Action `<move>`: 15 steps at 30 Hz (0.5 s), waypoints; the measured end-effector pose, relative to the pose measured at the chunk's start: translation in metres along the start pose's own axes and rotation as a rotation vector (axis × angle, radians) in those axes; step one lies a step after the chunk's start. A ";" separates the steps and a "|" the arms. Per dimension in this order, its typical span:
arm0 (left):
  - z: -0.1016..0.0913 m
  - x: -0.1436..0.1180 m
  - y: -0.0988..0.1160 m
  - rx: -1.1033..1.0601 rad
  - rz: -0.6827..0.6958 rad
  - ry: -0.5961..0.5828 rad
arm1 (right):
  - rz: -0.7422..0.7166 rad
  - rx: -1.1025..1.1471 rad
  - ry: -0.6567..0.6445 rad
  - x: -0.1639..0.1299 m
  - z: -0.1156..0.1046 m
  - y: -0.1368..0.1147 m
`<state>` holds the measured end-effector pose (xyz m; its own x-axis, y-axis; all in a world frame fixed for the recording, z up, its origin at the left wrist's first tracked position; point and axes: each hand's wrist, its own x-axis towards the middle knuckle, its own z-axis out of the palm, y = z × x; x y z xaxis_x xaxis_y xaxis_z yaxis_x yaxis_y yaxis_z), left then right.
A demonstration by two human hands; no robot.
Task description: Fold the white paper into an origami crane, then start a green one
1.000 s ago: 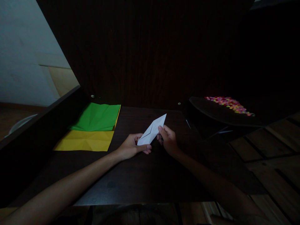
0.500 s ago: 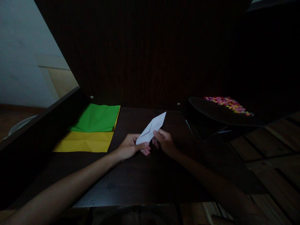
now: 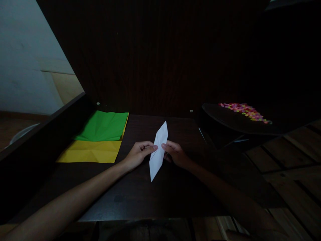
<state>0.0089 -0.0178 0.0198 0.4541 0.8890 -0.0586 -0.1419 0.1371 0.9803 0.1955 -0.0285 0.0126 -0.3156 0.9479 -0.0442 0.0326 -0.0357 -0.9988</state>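
A piece of folded white paper (image 3: 156, 160), long and pointed at both ends, is held above the dark wooden table between my two hands. My left hand (image 3: 139, 153) pinches its left edge near the middle, thumb on top. From the other side my right hand (image 3: 176, 154) grips the right edge, its thumb also pressing on the upper face. The two thumb tips are close together by the centre creases. Fingers behind the paper are partly hidden.
Creased green paper (image 3: 104, 126) overlaps yellow paper (image 3: 89, 152) on the table's left. A dark upright panel (image 3: 150, 60) closes off the back, and a low side board (image 3: 42, 125) runs along the left. Small pink, red and yellow pieces (image 3: 245, 111) lie on a dark surface at right.
The white paper has turned from a slant to nearly upright in view, its lower point now showing towards me. My left thumb has moved up from its lower end to the middle.
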 end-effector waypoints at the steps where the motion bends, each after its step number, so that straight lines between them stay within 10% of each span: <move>1: 0.000 0.000 0.001 0.025 0.009 -0.003 | -0.007 -0.005 -0.007 0.000 0.000 0.000; 15: -0.001 -0.001 0.001 0.173 0.080 -0.023 | -0.128 -0.165 0.008 -0.002 0.000 0.004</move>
<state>0.0071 -0.0184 0.0208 0.4681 0.8834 0.0232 -0.0259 -0.0126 0.9996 0.1967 -0.0301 0.0084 -0.3197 0.9438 0.0838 0.1482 0.1371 -0.9794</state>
